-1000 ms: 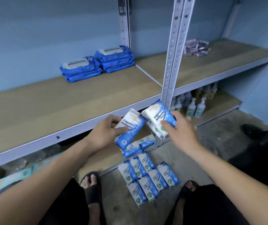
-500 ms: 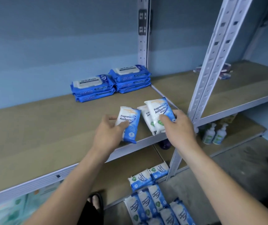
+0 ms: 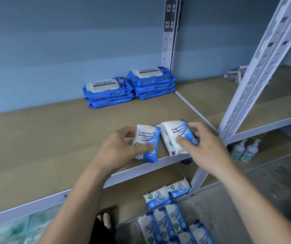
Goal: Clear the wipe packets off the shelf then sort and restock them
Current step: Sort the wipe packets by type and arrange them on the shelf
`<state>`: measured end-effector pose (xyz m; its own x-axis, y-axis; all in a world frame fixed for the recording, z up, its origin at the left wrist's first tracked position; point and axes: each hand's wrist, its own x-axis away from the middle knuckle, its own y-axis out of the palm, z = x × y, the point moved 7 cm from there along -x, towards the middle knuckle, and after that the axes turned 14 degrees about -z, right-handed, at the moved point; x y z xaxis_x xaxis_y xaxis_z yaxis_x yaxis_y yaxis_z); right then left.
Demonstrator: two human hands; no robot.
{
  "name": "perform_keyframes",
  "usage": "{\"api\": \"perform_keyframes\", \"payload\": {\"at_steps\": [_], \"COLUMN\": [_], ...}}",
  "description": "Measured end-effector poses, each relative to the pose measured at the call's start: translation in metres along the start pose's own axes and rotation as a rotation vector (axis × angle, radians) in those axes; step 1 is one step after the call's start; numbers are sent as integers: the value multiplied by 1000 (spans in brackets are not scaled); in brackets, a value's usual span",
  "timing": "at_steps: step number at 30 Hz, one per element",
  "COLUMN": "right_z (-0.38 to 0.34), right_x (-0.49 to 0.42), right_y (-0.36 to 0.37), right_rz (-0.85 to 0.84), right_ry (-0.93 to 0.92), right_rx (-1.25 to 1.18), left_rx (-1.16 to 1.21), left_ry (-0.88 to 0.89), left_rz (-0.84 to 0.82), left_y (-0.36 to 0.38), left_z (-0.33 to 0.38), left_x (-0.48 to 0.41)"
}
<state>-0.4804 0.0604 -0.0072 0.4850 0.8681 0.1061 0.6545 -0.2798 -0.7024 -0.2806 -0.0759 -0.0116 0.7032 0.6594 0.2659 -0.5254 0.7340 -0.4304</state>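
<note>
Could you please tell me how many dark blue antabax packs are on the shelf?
5: two in the left stack and three in the right stack, side by side at the back of the shelf. More could be hidden behind them.

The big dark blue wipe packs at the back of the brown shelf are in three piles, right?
No, two piles, not three. The head view shows the big dark blue wipe packs stacked side by side at the back of the brown shelf.
</note>
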Motion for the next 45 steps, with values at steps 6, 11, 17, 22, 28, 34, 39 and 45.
{"api": "perform_keyframes", "payload": {"at_steps": [6,11,17,22,28,34,39,45], "right_z": [-2,-6,-8,-3,1,-3,-10,1], "right_x": [11,9,7,5,3,6,8,-1], "right_y": [5,10,12,13,9,7,13,16], "right_rz": [-122,-119,-57,-27,-16,13,10,-49], "right_ry": [-91,-143,-153,-136,-145,-185,-164,-141], "right_rx": [118,94,66,-8,-61,16,277,367], "left_rx": [-192,-175,-114,-41,-22,121,-103,-503], "left_ry": [98,131,144,164,179,161,316,501], "left_rz": [-38,37,63,55,33,-42,58,37], "left_y": [0,1,5,11,17,24,16,42], "left_z": [-3,-3,-2,-2,0,0,6,15], "left_x": [7,5,0,-6,-13,-21,-16,-17]}}
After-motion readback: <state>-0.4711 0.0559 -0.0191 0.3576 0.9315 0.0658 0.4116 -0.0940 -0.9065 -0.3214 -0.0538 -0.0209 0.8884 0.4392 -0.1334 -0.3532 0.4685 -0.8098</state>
